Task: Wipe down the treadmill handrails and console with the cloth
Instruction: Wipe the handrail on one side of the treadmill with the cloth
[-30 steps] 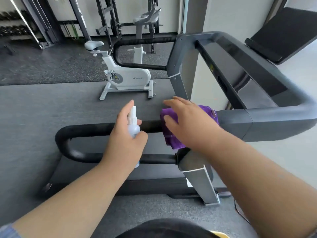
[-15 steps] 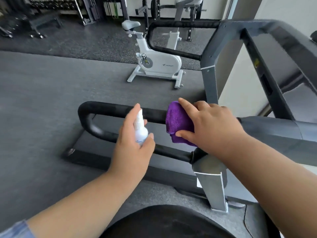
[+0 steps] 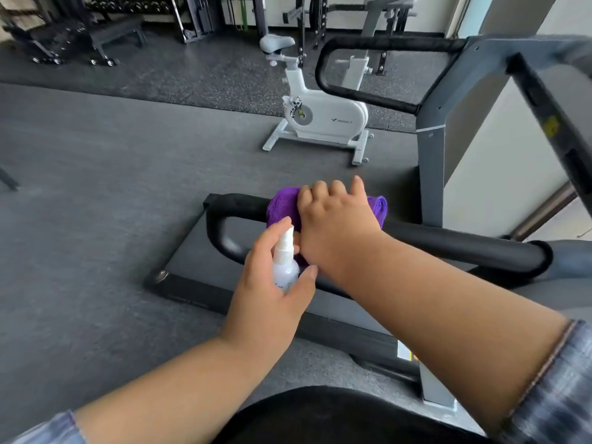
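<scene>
A purple cloth point(image 3: 283, 203) is wrapped over the near black handrail point(image 3: 464, 248) of the treadmill, close to the rail's rounded left end. My right hand point(image 3: 336, 219) presses down on the cloth, fingers curled over the rail. My left hand point(image 3: 272, 283) holds a small clear spray bottle point(image 3: 284, 265) with a white nozzle upright, just in front of the cloth. The far handrail point(image 3: 362, 94) loops at the upper right. The console is out of view.
The treadmill deck point(image 3: 198, 251) lies below the rail, with grey uprights point(image 3: 432, 174) at right. A white exercise bike point(image 3: 320, 113) stands beyond on the dark rubber floor. Weight racks and a bench point(image 3: 96, 30) line the back wall.
My right hand has slid the cloth leftward along the near handrail toward its rounded end. The left hand with the bottle stayed close beside it. The view shifted left and down.
</scene>
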